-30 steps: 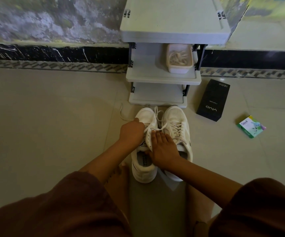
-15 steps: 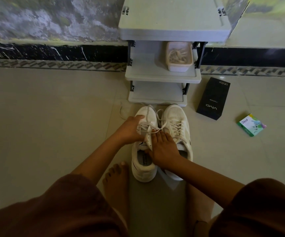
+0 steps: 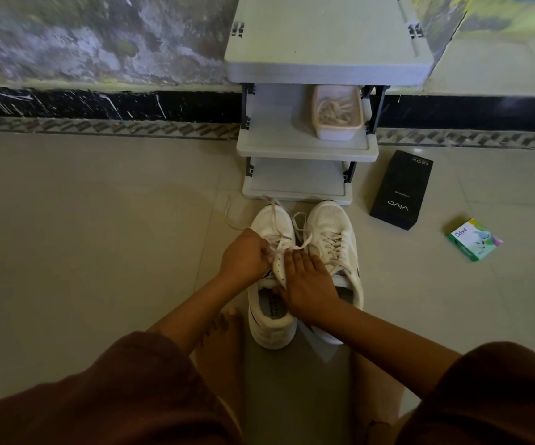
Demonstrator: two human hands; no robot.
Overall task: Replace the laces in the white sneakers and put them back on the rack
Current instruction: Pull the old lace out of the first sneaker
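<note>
Pale floor tiles (image 3: 99, 220) run up to a black skirting strip, where a grey plastic shoe rack (image 3: 308, 146) stands with a tub (image 3: 338, 134) of pale strands, perhaps laces, on its middle shelf. Both white sneakers sit on the floor just in front of the lowest shelf, side by side, toes to the rack. The right-hand sneaker (image 3: 332, 226) looks fully laced. The left-hand sneaker (image 3: 271, 322) is half threaded, one lace (image 3: 280, 242) end trailing loose past its toe.

The left hand (image 3: 247, 255) has its grip curled, pinching the lace at the eyelets. The right hand (image 3: 308, 284) lies with fingers straight, pressing the eyelet flap down.

The lace is likely soft and limp, so it should be held close to its stiff tip for threading. The sneakers look light with flexible uppers and firm soles. Heel collars seem the surest place to lift them.

A black vivo box (image 3: 401, 191) and a green Odonil packet (image 3: 473, 240) lie on the tiles to the right.
</note>
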